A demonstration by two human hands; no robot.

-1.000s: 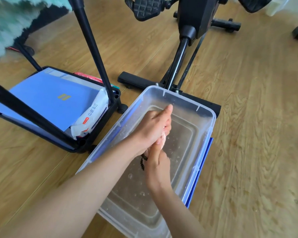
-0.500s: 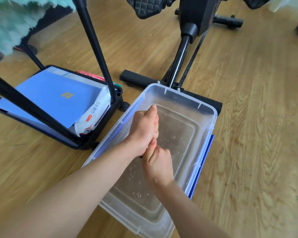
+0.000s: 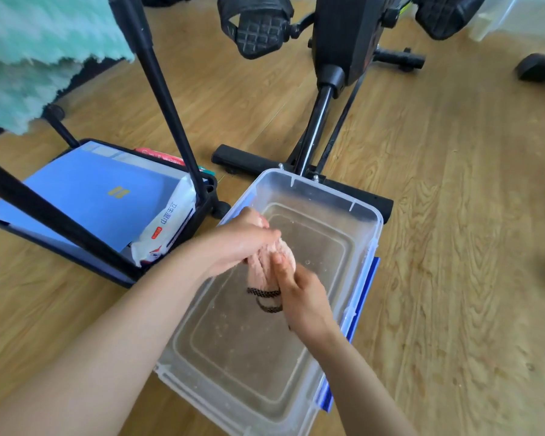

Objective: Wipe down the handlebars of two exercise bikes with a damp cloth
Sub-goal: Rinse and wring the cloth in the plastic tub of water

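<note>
A pink cloth (image 3: 266, 258), bunched and wet, hangs over a clear plastic tub (image 3: 364, 212) that holds shallow water. My left hand (image 3: 243, 239) grips the cloth's upper end. My right hand (image 3: 299, 294) is closed around its lower part, where a dark braided loop (image 3: 266, 298) dangles. Both hands are above the tub's middle. A black exercise bike (image 3: 343, 42) stands just beyond the tub, its pedal (image 3: 258, 33) and its floor bar (image 3: 249, 158) in view. No handlebars are in view.
To the left, a black frame (image 3: 170, 99) stands over a low tray with a blue folder (image 3: 92, 190) and a white wipes packet (image 3: 167, 228). A teal fluffy fabric (image 3: 29, 51) hangs at top left. Wooden floor (image 3: 469, 247) stretches to the right. A blue lid (image 3: 364, 303) lies under the tub's right side.
My hands have twisted apart on the cloth, so more of the pink cloth and its dark loop shows between them. The view has shifted slightly.
</note>
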